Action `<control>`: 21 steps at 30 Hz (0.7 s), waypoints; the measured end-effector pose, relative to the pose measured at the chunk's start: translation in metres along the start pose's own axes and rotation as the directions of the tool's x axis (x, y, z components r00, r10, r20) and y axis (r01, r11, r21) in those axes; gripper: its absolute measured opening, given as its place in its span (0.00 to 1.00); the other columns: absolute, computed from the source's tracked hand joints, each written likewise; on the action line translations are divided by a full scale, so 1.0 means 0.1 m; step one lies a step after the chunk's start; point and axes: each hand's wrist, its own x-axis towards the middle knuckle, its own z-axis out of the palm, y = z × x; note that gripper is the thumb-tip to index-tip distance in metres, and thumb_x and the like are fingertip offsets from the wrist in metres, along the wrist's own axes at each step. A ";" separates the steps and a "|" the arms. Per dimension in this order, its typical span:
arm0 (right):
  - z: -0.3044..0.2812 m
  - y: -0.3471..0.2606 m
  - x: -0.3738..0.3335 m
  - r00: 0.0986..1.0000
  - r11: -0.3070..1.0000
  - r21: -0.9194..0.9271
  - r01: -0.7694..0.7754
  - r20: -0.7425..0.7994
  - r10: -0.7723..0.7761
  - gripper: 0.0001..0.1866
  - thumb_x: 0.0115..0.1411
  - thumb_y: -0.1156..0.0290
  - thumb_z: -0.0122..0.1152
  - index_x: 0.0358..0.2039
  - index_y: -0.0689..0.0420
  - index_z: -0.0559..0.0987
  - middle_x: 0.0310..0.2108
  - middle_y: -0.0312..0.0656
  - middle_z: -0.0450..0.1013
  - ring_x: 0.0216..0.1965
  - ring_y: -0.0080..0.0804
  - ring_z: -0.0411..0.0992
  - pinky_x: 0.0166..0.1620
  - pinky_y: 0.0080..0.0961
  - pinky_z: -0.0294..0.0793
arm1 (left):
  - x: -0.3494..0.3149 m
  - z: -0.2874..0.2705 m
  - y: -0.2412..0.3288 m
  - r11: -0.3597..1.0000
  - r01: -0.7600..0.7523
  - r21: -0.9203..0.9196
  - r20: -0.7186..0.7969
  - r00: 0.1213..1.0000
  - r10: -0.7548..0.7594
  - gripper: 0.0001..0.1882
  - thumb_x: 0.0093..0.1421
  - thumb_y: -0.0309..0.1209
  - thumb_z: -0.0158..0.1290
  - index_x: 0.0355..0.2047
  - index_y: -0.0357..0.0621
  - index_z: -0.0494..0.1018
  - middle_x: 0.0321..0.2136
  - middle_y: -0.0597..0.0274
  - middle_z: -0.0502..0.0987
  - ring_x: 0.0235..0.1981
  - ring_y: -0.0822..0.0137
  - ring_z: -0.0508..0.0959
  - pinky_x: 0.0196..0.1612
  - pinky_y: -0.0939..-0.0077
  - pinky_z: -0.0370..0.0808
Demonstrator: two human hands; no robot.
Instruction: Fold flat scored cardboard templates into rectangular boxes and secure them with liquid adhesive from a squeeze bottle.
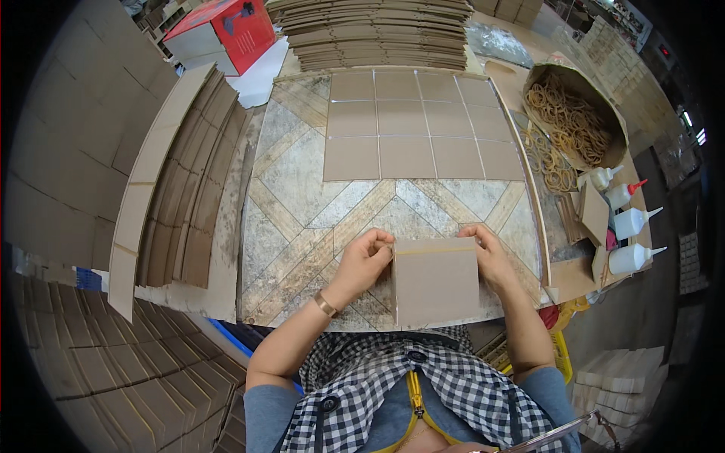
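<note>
Close in front of me, near the table's front edge, is a square brown cardboard piece (436, 291) with a thin yellow rubber band across its upper part. My left hand (368, 260) is closed at its upper left corner, thumb and fingers bent together. At the upper right corner, my right hand (487, 257) grips the edge with curled fingers. How thick the cardboard is cannot be made out from above. Beyond it, flat cardboard panels (404, 117) lie in a grid with narrow pale gaps on the patterned board (302, 204).
Banded cardboard stacks stand on the left (181, 181) and at the back (377, 34). On the right are a carton of tan rubber bands (570, 113), white squeeze bottles (630, 223) and small cardboard pieces (593, 211). A red box (238, 30) sits at the back left.
</note>
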 end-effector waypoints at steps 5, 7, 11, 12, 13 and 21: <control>0.00 -0.16 -0.10 0.986 0.980 -0.144 0.141 0.111 -0.125 0.22 0.61 0.71 0.38 0.55 0.61 0.66 0.37 0.44 0.73 0.37 0.27 0.71 0.43 0.26 0.72 | -0.13 0.11 0.04 0.932 -0.312 0.182 -0.094 0.938 0.332 0.21 0.57 0.24 0.42 0.52 0.38 0.65 0.54 0.41 0.63 0.60 0.54 0.62 0.59 0.66 0.63; 0.02 -0.29 -0.20 0.942 0.944 0.019 0.329 0.070 -0.329 0.26 0.58 0.73 0.39 0.58 0.62 0.63 0.47 0.50 0.69 0.47 0.35 0.68 0.51 0.31 0.68 | -0.22 0.13 0.28 0.864 -0.496 0.086 -0.143 0.852 0.503 0.27 0.52 0.24 0.45 0.55 0.39 0.62 0.55 0.43 0.62 0.61 0.52 0.60 0.62 0.64 0.58; -0.11 -0.22 -0.22 0.655 0.631 -0.178 0.755 0.200 -0.728 0.33 0.51 0.76 0.42 0.61 0.66 0.58 0.59 0.57 0.60 0.61 0.45 0.60 0.61 0.37 0.61 | -0.16 -0.06 0.43 0.582 -0.762 0.283 0.033 0.614 0.788 0.34 0.44 0.22 0.49 0.56 0.41 0.61 0.59 0.47 0.59 0.63 0.53 0.58 0.62 0.62 0.59; -0.12 -0.11 -0.17 0.645 0.591 -0.261 0.764 0.254 -0.721 0.35 0.48 0.78 0.44 0.61 0.67 0.57 0.57 0.56 0.62 0.60 0.45 0.62 0.59 0.38 0.64 | -0.16 -0.09 0.37 0.665 -0.713 0.223 0.045 0.689 0.723 0.33 0.44 0.22 0.49 0.55 0.41 0.61 0.57 0.47 0.62 0.62 0.53 0.60 0.60 0.63 0.61; -0.11 -0.04 -0.11 0.641 0.601 -0.231 0.766 0.197 -0.742 0.35 0.48 0.79 0.43 0.61 0.66 0.58 0.57 0.56 0.63 0.59 0.45 0.63 0.58 0.38 0.64 | -0.13 -0.09 0.25 0.740 -0.653 0.158 0.068 0.755 0.652 0.33 0.44 0.22 0.49 0.55 0.41 0.62 0.55 0.47 0.64 0.60 0.54 0.63 0.59 0.64 0.63; -0.06 -0.26 0.40 0.918 0.920 0.038 0.391 0.060 -0.393 0.11 0.51 0.86 0.46 0.29 0.66 0.79 0.29 0.41 0.76 0.31 0.26 0.74 0.38 0.22 0.75 | 0.36 -0.36 0.16 0.953 -0.303 -0.012 0.123 0.945 0.302 0.16 0.48 0.14 0.45 0.39 0.35 0.70 0.34 0.61 0.77 0.39 0.72 0.76 0.53 0.70 0.70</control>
